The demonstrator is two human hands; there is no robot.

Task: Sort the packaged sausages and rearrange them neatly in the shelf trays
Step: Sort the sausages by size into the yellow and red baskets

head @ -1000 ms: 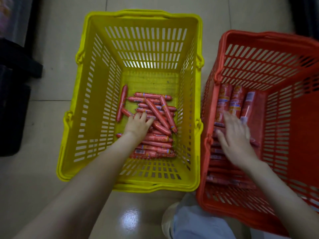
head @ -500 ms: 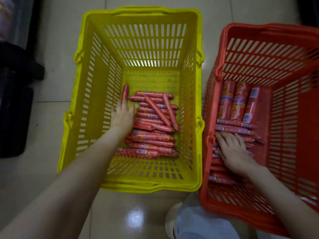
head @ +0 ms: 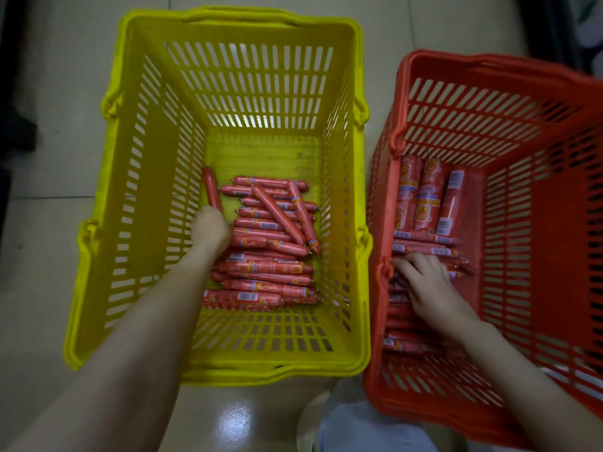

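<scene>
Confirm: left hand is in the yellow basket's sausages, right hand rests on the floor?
No. The head view shows the right hand inside the red basket, on its packaged sausages. The left hand is in the yellow basket, as stated.

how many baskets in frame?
2. Yellow basket on the left, with the left hand in it. Red basket on the right, with the right hand in it. Both hold sausages.

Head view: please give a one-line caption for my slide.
Left hand grips one sausage in the yellow basket; right hand rests on packaged sausages in the red basket.
</scene>
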